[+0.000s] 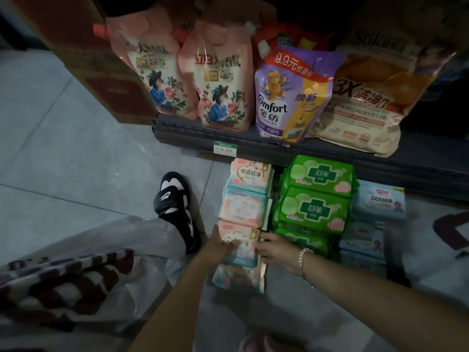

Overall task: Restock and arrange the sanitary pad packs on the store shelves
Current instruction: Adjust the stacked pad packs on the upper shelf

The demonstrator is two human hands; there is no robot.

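both hands on one pink sanitary pad pack (241,250), third in a pink row (247,196) on the floor-level shelf: left hand (220,246) gripping its left edge, right hand (275,252), silver bracelet (303,260) at the wrist, pinching its right edge. just right, touching: stacked green packs (317,194); beyond those, pale blue packs (378,201). overhead, detergent refill pouches (220,80). black-and-white sneaker (177,207) left.

Upper shelf edge (253,141), 12 o'clock: two pink refill pouches (220,80) side by side, purple softener pouch (291,97) touching on their right, orange detergent bag (368,97) beyond. Green price tag (225,148) on the rail. Cardboard box (101,72) at 10 o'clock. Black-and-white shoe (177,207) on grey floor tiles (63,148), centre-left.
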